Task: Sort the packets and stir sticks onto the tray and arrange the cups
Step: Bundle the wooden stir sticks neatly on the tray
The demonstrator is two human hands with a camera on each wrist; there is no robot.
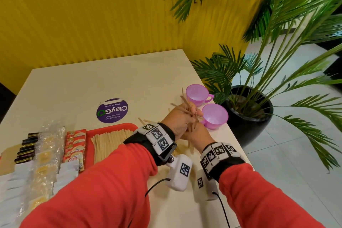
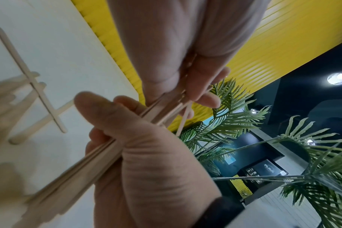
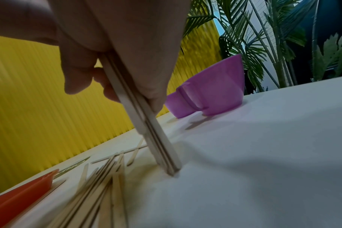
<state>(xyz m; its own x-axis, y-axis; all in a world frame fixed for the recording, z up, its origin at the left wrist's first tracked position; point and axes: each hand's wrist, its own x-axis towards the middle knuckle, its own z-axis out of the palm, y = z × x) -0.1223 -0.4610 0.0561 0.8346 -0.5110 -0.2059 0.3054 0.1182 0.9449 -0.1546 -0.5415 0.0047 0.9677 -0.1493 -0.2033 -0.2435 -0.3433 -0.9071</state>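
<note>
Both hands meet at the centre right of the head view, just below the two purple cups. The left hand [image 1: 177, 120] curls its fingers [image 2: 92, 108] and thumb round a bundle of wooden stir sticks [image 1: 188, 111], and the right hand [image 1: 199, 133], below it in the frame, closes its own fingers [image 3: 78, 74] on the same bundle. In the right wrist view the bundle [image 3: 146, 123] stands nearly upright, slightly tilted, with its lower ends pressed on the white counter [image 1: 111, 83]. The upper ends fan out above the left hand toward the far cup [image 1: 197, 94].

The near cup [image 1: 214, 115] sits just right of the hands, upright, its handle turned toward them; the far cup stands just behind it, handle pointing right. Loose stir sticks [image 3: 107, 177] lie scattered on the counter between the hands and the red tray [image 1: 129, 126], some crossing each other.

On the tray, at lower left of the head view, a neat row of stir sticks [image 1: 109, 140] lies side by side along its right part. Left of them run columns of packets: red creamer packets [image 1: 75, 146], clear packets [image 1: 48, 144] with yellowish contents, dark packets [image 1: 27, 146], and white packets [image 1: 16, 177] nearest the bottom edge. Whether the leftmost packets rest on the tray or on the brown paper beside it is hard to tell.

A round purple sticker [image 1: 112, 110] is on the counter above the tray.
</note>
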